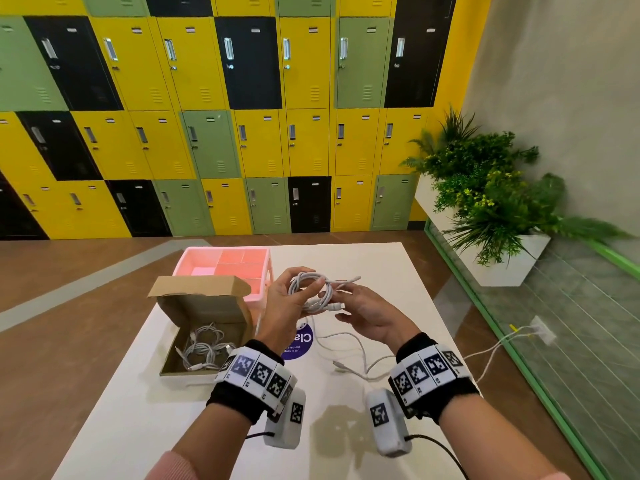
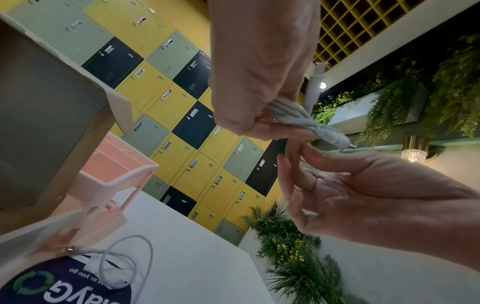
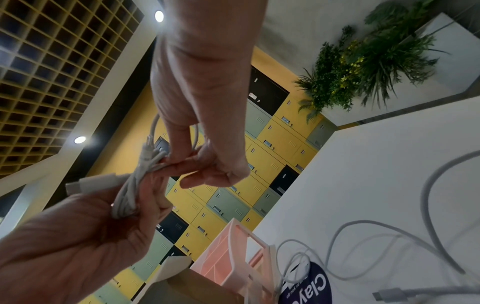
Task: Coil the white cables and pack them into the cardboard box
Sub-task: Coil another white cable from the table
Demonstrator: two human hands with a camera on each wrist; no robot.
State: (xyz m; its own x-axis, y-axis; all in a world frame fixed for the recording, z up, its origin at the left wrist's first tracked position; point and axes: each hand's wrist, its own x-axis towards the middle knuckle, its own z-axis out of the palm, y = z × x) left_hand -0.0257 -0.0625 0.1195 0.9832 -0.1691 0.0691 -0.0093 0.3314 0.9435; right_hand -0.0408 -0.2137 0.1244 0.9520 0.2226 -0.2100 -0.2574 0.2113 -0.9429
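Both your hands are up above the white table (image 1: 363, 261), working one coiled white cable (image 1: 313, 289). Your left hand (image 1: 282, 306) has the bundle of loops pinched between thumb and fingers; the left wrist view shows the strands bunched tight at your fingertips (image 2: 272, 125) with a plug end poking out past them. Your right hand (image 1: 367, 315) sits just right of the coil, palm turned up, fingers loosely curled and touching the cable's tail; from the right wrist view the loops run across that palm with a USB-C plug (image 3: 88, 183) sticking out to the side.

The cardboard box (image 1: 207, 306) stands open at the left of the table, lid tilted up, with coiled cables (image 1: 204, 348) already lying inside. Just behind it, on the far side, sits a pink divided organizer (image 1: 228, 265).

A loose white cable (image 1: 349, 351) sprawls uncoiled on the table beneath your hands, partly over a round purple sticker (image 1: 299, 344).

Lockers (image 1: 214, 116) fill the far wall, potted plants (image 1: 485, 188) at right.
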